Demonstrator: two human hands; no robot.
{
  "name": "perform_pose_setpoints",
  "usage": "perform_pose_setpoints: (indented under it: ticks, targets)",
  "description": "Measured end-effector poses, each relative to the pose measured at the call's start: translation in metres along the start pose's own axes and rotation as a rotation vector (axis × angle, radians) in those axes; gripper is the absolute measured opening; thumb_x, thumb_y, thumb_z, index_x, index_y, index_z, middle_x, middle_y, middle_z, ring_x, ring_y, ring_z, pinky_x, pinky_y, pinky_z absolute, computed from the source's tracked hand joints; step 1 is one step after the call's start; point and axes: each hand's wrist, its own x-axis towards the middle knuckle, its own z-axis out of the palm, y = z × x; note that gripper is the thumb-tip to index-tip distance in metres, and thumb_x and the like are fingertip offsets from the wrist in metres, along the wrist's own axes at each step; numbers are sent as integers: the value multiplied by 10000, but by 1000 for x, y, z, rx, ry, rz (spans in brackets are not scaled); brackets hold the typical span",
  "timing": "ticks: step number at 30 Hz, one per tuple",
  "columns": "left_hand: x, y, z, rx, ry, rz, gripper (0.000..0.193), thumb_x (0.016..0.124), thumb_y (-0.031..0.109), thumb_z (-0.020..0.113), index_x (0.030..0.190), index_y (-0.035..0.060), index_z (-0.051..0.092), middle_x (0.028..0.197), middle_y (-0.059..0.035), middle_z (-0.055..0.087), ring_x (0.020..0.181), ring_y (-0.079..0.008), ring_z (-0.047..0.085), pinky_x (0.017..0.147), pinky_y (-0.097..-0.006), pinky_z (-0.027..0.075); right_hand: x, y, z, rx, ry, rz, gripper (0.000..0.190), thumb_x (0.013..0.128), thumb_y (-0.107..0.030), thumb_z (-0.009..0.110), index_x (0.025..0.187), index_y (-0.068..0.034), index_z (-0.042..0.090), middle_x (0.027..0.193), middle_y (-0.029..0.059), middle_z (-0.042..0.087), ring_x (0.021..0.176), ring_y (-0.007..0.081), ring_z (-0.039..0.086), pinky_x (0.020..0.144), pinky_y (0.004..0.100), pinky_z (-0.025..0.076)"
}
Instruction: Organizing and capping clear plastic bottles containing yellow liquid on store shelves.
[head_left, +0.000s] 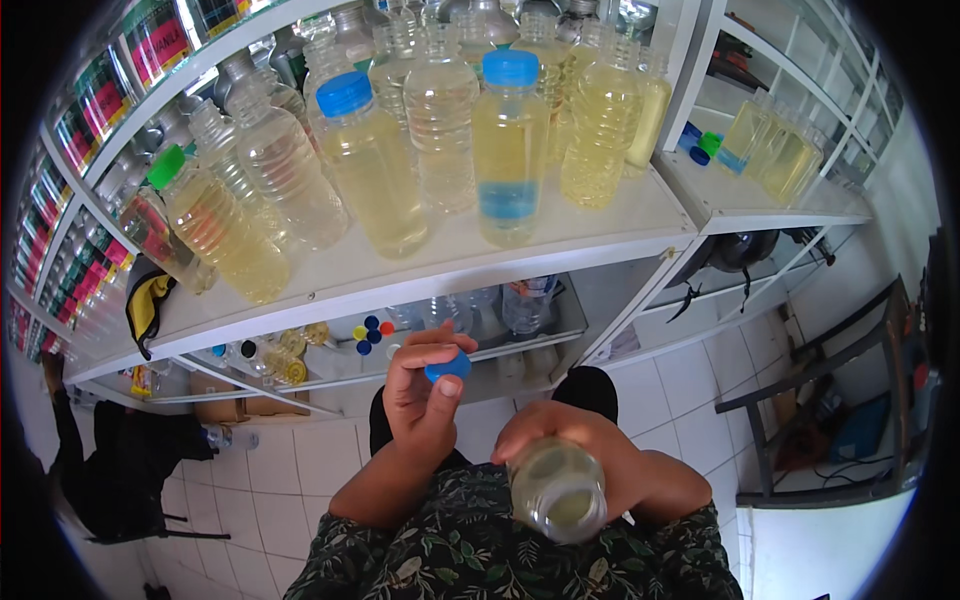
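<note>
My left hand (424, 397) holds a blue screw cap (448, 365) between thumb and fingers. A clear bottle (559, 491) with a pale yellowish tint is gripped in my right hand (577, 439), close to my chest, one round end turned up towards me. On the white shelf ahead stand two blue-capped bottles of yellowish liquid, a left one (375, 180) and a right one (511, 150) with a blue band low down. Further left leans a green-capped ribbed bottle (225, 232). Several uncapped ribbed plastic bottles (442, 127) stand around them.
A black and yellow pouch-like item (150, 300) hangs over the shelf's left front edge. Loose coloured caps (373, 335) lie on the lower shelf. To the right are small square bottles (780, 157) and a dark chair-like frame (825, 397). A black-draped chair (142, 450) stands left.
</note>
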Motion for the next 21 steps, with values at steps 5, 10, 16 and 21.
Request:
perform_pose_setpoints:
  ticks: [5,10,16,21]
  targets:
    - [-3,-2,-1,-16,23,11,218,889,183,534,1057,47,503,1030,-150,559,975,-222,551,1033,-475,278,8,-21,7,-23,-95,-179,552,671,-179,759,1149,-57,510,1056,93,558,990,279,547,833,373,432]
    - [-5,-2,-3,-41,37,10,228,896,194,526,1063,42,498,1032,-158,562,965,-220,551,1020,-468,294,10,-24,12,-16,-103,-215,529,740,-288,749,1135,-8,536,1058,142,595,980,267,561,841,377,462]
    - [-7,-1,-4,-71,51,3,228,909,182,503,1073,25,488,1053,-175,554,941,-215,556,997,-453,321,11,-30,10,-28,-135,-209,535,725,-293,760,1125,-10,544,1049,147,604,974,276,565,847,392,459]
    - [-8,-1,-4,-94,58,-16,226,913,171,493,1077,15,485,1071,-184,543,916,-211,565,986,-434,337,15,-34,13,-16,-118,-218,523,724,-282,758,1118,-9,548,1040,141,608,955,283,573,840,397,460]
